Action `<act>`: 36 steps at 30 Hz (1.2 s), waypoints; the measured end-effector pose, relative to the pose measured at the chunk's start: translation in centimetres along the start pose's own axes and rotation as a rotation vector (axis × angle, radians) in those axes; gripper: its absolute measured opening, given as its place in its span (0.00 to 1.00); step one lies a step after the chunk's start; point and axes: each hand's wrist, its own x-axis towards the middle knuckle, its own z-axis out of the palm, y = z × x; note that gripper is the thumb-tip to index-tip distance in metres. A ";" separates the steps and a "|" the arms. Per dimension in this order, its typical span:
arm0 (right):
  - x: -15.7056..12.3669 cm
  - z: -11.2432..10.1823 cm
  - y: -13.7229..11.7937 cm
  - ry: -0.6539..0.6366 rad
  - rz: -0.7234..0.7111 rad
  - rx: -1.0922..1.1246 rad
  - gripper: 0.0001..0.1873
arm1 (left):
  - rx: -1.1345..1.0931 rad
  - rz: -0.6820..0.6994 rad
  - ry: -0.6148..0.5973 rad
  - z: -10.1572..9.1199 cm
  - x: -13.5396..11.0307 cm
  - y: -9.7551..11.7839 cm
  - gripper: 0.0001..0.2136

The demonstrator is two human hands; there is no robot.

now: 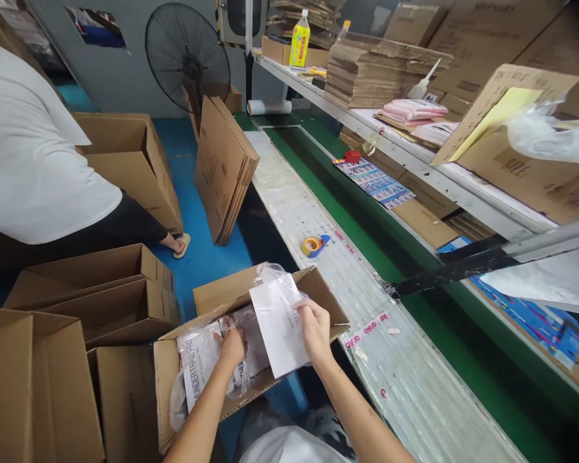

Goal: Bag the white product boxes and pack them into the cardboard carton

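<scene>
An open cardboard box rests in front of me, with plastic-wrapped packets inside. My right hand is closed on a white packet in a clear bag, holding it upright over the box. My left hand reaches into the box and presses down on the packets there, fingers curled on the plastic.
A tape roll lies on the plastic-covered bench to my right. Beyond it runs a green conveyor. Several open boxes stand at left. A person in a white shirt bends nearby. Flat cartons lean by a fan.
</scene>
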 end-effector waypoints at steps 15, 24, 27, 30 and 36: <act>5.2 4.2 14.9 -0.603 0.374 -0.692 0.10 | 0.086 0.038 0.016 0.7 -0.6 0.2 0.14; 2.3 0.3 9.4 -0.675 0.150 -0.790 0.29 | 0.172 0.077 0.165 -2.2 -2.1 1.9 0.17; 0.6 -2.2 7.3 -0.544 0.073 -0.730 0.30 | 0.237 0.147 0.233 -2.5 -4.4 3.8 0.18; -1.4 -4.4 5.4 -0.415 0.030 -0.665 0.28 | 0.287 0.277 0.245 -2.9 -5.1 6.4 0.21; -8.9 -10.9 3.6 -0.221 -0.038 -0.346 0.20 | 0.585 0.691 0.158 -5.0 -0.2 12.4 0.42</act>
